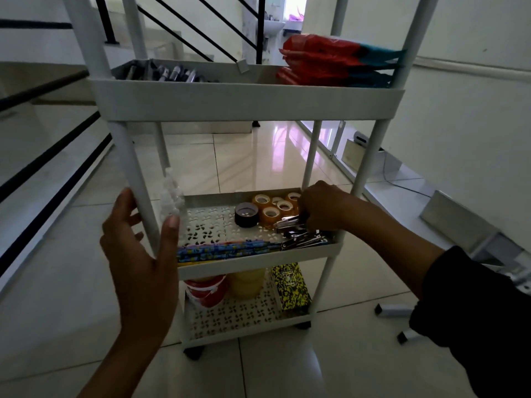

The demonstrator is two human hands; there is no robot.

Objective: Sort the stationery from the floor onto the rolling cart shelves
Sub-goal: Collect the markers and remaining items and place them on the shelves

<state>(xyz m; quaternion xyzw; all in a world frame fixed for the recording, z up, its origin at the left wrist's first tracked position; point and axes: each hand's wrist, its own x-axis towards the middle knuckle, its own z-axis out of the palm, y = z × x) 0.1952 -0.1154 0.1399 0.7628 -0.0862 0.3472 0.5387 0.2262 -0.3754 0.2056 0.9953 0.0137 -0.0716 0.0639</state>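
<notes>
1. R hand (321, 206) reaches into cart (247, 103) mid shelf, fingers curled round a stapler (290, 220), holding it just above the pile of staplers (304, 238) at the shelf's right front.
2. L hand (140, 248) spread, fingers and thumb either side of the front-left post (135, 179), not closed on it.
3. Tape rolls (275, 206) sit just left of R hand; pencils (227, 249) along the front edge.
4. Two items (393, 310) lie on the floor, right of cart.
</notes>
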